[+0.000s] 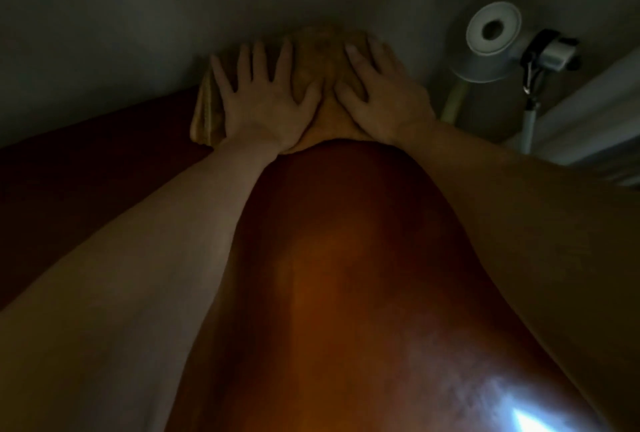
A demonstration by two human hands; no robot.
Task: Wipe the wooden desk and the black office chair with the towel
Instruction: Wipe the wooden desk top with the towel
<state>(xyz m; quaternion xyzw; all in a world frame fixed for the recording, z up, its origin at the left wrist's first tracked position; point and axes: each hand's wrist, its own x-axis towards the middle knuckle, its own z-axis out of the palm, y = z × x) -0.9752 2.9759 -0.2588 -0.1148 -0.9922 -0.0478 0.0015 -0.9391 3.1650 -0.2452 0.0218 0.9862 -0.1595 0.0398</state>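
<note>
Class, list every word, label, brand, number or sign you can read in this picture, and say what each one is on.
No text can be read anywhere in this picture.
towel: plain cloth, no label shows.
wooden desk: bare wood, no writing.
lamp: no brand or marking visible.
black joint beside the lamp: too dark and blurred to tell.

The room is dim, and a plain grey wall point(138, 15) rises just beyond the grip. Near the grip on its right, a pale grey lamp point(491, 40) with a round head meets a black joint point(550, 50) above a white pole point(528, 130). A yellow-green strip point(453, 102) runs behind it.
</note>
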